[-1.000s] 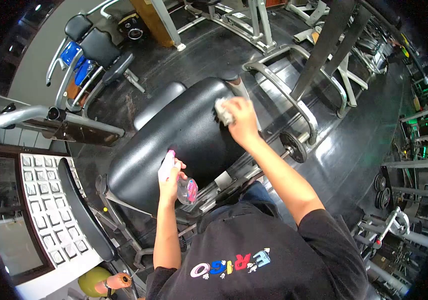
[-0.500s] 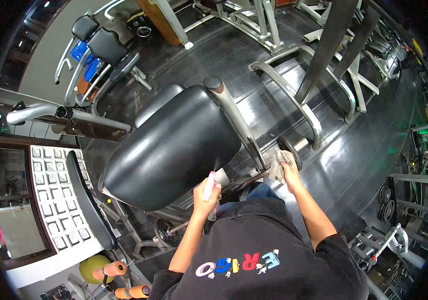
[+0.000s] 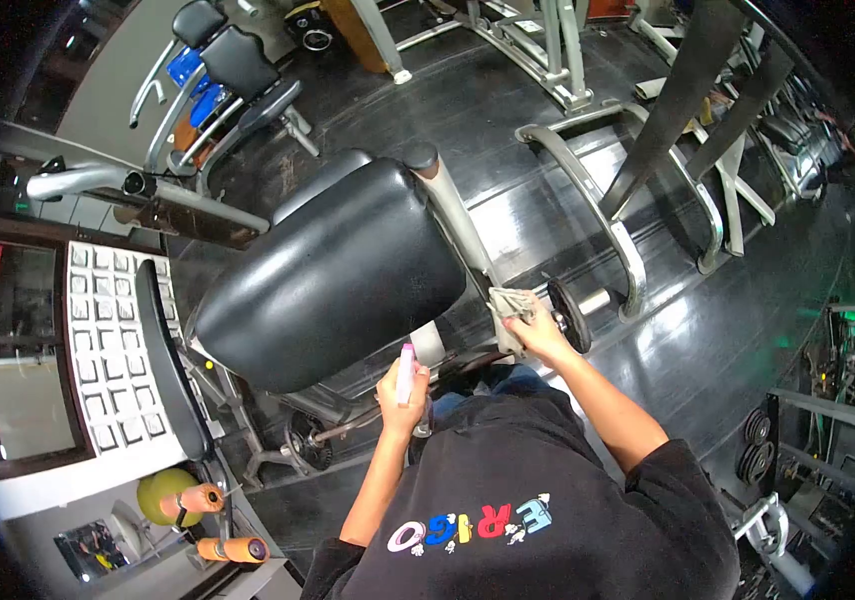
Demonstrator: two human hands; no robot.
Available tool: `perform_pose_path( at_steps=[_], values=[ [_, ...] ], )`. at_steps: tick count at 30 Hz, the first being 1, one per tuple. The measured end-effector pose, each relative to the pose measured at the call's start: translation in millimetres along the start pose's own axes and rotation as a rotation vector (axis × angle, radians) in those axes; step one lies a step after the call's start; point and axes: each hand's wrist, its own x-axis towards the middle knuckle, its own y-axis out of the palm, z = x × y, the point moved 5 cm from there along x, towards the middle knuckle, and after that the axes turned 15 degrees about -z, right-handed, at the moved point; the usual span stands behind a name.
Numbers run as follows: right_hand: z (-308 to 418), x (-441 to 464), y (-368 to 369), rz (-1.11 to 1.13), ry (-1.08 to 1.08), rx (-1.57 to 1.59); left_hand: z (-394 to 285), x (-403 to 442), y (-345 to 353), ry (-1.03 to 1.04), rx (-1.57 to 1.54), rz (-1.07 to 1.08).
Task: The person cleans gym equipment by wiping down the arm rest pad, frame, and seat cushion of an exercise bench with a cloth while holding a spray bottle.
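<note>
My left hand [image 3: 393,400] is wrapped round a spray bottle [image 3: 406,374] with a pink and white top, held just in front of the black padded bench [image 3: 333,275]. Most of the bottle's body is hidden by my fingers and wrist. In my right hand [image 3: 543,337] is a crumpled pale cloth [image 3: 511,304], by the lower end of the grey metal post [image 3: 460,222] at the pad's right side. Whether the cloth touches the metal I cannot tell. A black weight plate [image 3: 569,315] on a bar is just right of this hand.
Curved steel frame legs [image 3: 630,255] stand on the black floor to the right. A seated machine [image 3: 240,75] is at the back left. Down the left are a narrow black pad [image 3: 170,360], another weight plate [image 3: 306,440] and orange foam rollers [image 3: 233,549].
My right hand has moved left with the cloth, away from the weight plate and toward the metal post. The left hand keeps hold of the bottle. The whole view has shifted slightly.
</note>
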Motion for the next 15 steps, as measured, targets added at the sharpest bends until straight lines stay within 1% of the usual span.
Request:
perform_pose_path(
  at_steps=[3, 5, 6, 7, 9, 10, 12, 13, 15],
  values=[
    [13, 19, 21, 0.034, -0.016, -0.049, -2, -6, -1, 0.017, 0.019, -0.010],
    [19, 41, 33, 0.026, -0.215, -0.089, 2, -6, -6, 0.054, 0.051, -0.029],
    [23, 51, 41, -0.079, -0.265, -0.068, -2, -5, -10, 0.055, 0.051, -0.036],
    [41, 56, 52, -0.072, -0.268, -0.067, -9, -3, -15, 0.051, -0.003, -0.051],
    [107, 55, 70, -0.204, -0.598, -0.322, -19, 5, -29, 0.034, -0.062, -0.070],
    [116, 59, 84, -0.199, -0.600, -0.319, -18, 12, -36, 0.056, -0.045, -0.054],
    [135, 61, 108, -0.225, -0.750, -0.184, -14, 29, -50, 0.090, -0.017, -0.033],
    [137, 60, 121, -0.254, -0.889, -0.220, -15, 37, -57, 0.111, -0.009, -0.009],
    [128, 39, 133, -0.266, -0.938, -0.490, -18, 52, -69, 0.067, -0.112, -0.049]
  ],
)
